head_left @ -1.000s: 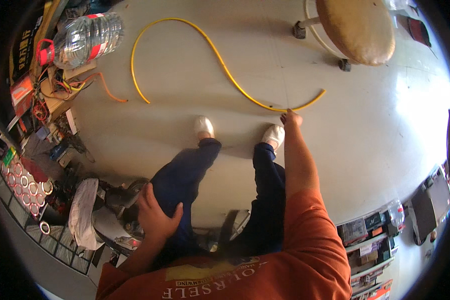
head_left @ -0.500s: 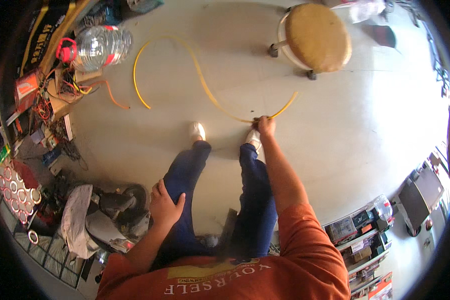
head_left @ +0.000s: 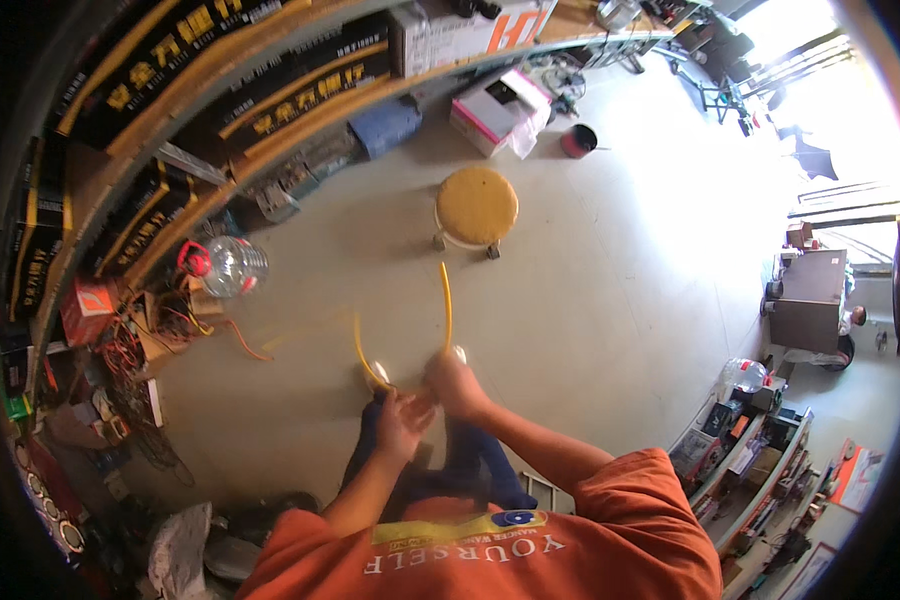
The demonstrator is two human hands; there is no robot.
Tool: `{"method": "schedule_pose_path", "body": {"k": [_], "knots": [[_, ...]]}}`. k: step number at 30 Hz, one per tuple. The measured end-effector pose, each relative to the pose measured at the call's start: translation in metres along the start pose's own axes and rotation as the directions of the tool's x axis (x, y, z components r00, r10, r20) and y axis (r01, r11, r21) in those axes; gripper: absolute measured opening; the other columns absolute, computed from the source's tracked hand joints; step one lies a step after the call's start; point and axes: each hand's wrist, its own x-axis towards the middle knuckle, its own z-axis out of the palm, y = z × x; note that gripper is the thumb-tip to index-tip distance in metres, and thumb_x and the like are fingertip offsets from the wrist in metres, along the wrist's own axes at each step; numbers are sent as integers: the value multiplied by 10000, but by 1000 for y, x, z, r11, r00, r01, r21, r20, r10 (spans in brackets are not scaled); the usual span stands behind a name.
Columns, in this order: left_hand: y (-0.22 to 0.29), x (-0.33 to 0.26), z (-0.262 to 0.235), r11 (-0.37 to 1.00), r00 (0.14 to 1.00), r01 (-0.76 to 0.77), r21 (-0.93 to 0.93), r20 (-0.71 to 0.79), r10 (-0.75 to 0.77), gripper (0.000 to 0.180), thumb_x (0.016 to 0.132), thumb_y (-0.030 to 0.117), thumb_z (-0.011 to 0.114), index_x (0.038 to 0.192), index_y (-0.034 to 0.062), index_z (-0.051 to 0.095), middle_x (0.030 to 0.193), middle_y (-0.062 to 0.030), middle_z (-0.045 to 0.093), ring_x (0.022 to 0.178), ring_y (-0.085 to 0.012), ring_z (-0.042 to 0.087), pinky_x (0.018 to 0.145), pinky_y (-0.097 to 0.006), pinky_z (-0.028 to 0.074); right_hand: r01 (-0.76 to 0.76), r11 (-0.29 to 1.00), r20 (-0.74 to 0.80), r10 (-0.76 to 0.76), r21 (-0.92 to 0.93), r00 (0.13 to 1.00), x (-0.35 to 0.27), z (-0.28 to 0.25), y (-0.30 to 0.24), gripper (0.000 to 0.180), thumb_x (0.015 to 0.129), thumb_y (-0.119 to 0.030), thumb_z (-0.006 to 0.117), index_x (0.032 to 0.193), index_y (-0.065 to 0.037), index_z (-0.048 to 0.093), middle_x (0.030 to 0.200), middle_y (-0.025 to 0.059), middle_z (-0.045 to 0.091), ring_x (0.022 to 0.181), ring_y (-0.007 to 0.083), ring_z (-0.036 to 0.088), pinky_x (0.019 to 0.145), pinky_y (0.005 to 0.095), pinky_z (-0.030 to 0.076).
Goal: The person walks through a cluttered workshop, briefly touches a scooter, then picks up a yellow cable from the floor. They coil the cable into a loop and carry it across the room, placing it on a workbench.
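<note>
A thin yellow flexible tube [head_left: 447,308] is held in front of me, over my knees. My right hand [head_left: 456,387] is closed around it, and one free end sticks up away from me past the fingers. Close beside it and a little lower, my left hand [head_left: 404,424] has its fingers closed on the tube too. From there the other length curves away from me on the left, blurred by motion. The tube between my hands is hidden by the fingers, and I cannot make out whether anything small is held there.
A round stool [head_left: 477,207] with a tan seat stands ahead. A large clear bottle [head_left: 235,267] and tangled orange cords [head_left: 122,345] are at the left, below shelves of black boxes. A pink-and-white carton [head_left: 500,112] sits farther off. Low shelves [head_left: 760,475] stand at the right.
My right hand has lifted the tube off the floor toward me. My left hand has left my knee and come to the tube. The view now takes in more of the far shelves.
</note>
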Motion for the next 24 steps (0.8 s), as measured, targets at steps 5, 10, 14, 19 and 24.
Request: {"method": "schedule_pose_path", "body": {"k": [5,10,14,19,24], "knots": [[47,-10,31,998,992,-49,45,120,43,175,945,135,438,858,9,523,787,-60,570,671,-168,518,599,-280,406,-340,857,33,356,387,934,-42,-36,-104,241,902,-53,483,1133,-4,436,754,119,624,599,199,606,538,322,485],[76,-43,57,953,963,-242,185,-73,259,164,927,129,484,842,17,570,731,-78,601,664,-212,603,636,-337,545,-254,807,-320,471,533,822,-62,-93,-153,456,882,-105,475,1296,25,335,735,110,611,595,171,566,552,307,480],[78,-67,87,955,973,-196,224,-74,217,182,929,136,463,857,0,561,757,-86,605,701,-226,615,673,-355,562,-142,785,-485,503,603,715,-83,-119,-154,555,879,-96,478,1356,19,218,708,121,599,478,151,510,395,275,412],[79,-93,115,893,950,-311,326,69,305,168,924,159,460,855,25,534,796,-76,581,722,-215,596,674,-348,553,-184,816,-572,526,547,629,-118,-138,-140,506,904,-89,479,1374,-99,291,718,113,638,466,155,543,399,287,450],[82,-118,127,794,911,-405,453,127,392,151,964,188,459,993,64,541,758,-46,562,646,-164,561,643,-336,555,-461,885,-464,435,64,772,-138,-136,-135,444,901,-116,469,1330,-219,424,876,145,663,677,248,633,580,351,510]]}}
